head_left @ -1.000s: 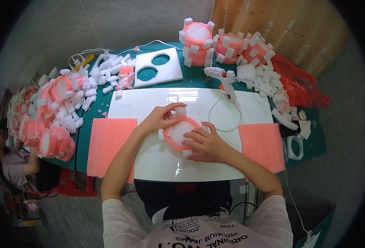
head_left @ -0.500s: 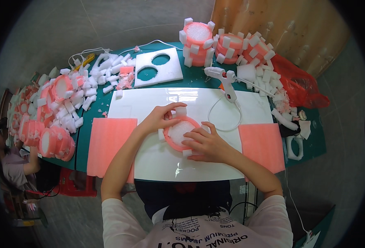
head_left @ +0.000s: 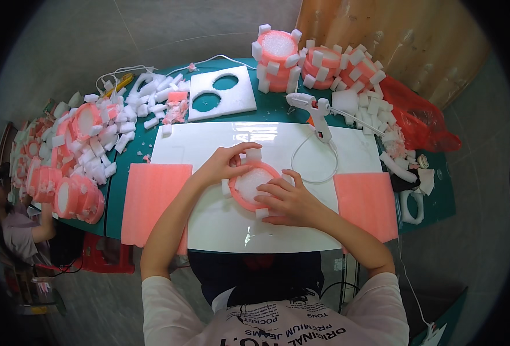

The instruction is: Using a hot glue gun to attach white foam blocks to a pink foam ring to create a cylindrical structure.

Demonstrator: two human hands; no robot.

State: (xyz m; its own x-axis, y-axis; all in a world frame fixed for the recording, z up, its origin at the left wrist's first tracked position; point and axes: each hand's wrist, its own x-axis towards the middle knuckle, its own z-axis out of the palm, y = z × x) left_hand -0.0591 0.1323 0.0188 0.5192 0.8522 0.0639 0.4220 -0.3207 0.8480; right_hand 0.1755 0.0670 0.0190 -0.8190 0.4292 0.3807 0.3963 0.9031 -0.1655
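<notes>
A pink foam ring [head_left: 239,199] with a white bubbly disc inside lies on the white board in front of me. White foam blocks stand around its rim. At the far side, my left hand [head_left: 230,164] pinches a white foam block [head_left: 254,154] against the rim, its thumb lying along the ring. My right hand [head_left: 292,200] grips the ring's right side, fingers reaching over the disc and the edge. One white block shows between its fingers, and another sits at the near rim. The right palm hides part of the ring.
A white glue gun [head_left: 318,115] stands beyond the ring, its cable looped on the white board [head_left: 220,233]. Pink foam sheets [head_left: 156,202] flank the board. Finished-looking ring stacks [head_left: 277,63] stand at the back. Loose white blocks [head_left: 96,150] heap at left, near another person [head_left: 21,230].
</notes>
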